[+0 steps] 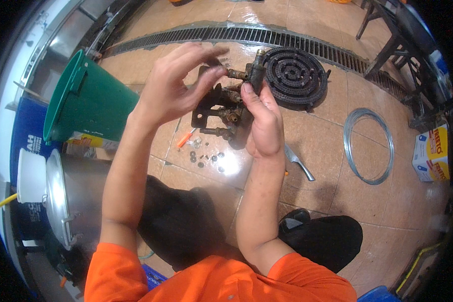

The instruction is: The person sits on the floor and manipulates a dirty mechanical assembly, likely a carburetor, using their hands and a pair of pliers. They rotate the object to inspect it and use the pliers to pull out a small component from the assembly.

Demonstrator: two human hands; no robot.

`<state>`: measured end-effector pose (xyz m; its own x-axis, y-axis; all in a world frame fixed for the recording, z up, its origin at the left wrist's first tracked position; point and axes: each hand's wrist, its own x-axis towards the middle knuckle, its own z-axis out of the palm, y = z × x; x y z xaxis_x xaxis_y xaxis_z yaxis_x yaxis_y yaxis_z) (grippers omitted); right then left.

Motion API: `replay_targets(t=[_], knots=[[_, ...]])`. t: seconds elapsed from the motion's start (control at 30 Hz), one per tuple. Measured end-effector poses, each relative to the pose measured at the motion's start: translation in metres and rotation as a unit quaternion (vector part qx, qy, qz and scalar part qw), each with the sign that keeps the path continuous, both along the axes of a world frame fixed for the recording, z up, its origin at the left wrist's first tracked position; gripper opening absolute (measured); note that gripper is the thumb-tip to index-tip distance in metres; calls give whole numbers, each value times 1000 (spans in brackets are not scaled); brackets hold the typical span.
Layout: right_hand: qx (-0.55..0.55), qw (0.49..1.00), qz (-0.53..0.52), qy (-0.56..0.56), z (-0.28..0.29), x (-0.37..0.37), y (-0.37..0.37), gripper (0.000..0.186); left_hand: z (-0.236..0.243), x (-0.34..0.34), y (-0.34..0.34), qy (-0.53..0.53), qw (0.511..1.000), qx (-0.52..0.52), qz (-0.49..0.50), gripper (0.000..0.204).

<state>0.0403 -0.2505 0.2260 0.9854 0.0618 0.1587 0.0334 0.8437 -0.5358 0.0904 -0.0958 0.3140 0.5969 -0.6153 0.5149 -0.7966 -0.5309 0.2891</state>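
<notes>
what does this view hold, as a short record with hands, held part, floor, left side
left hand: raised, thumb and fingers apart, near the metal assembly's fittings
right hand: gripping the metal assembly
metal assembly: dark, with brass-coloured fittings
floor: round black grate, wire coil, orange-handled tool, small dark pieces
left side: green bucket, metal pot

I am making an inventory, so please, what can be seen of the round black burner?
The round burner is black, apparently cast metal, with concentric rings around a small hub and a short stub at its right edge. It lies rings-up on the tiled floor, near the drain grate; nothing visibly rests on it.
</notes>
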Motion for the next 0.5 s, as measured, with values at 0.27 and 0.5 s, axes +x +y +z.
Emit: replay_targets(t=[0.27,0.5], knots=[[20,1000,13,5,-1,-1,-2,30,-3,3,2,-6,1000,2,-7,21],[-39,999,13,-14,-6,5,-1,35,-24,19,14,-74,996,14,51,23]])
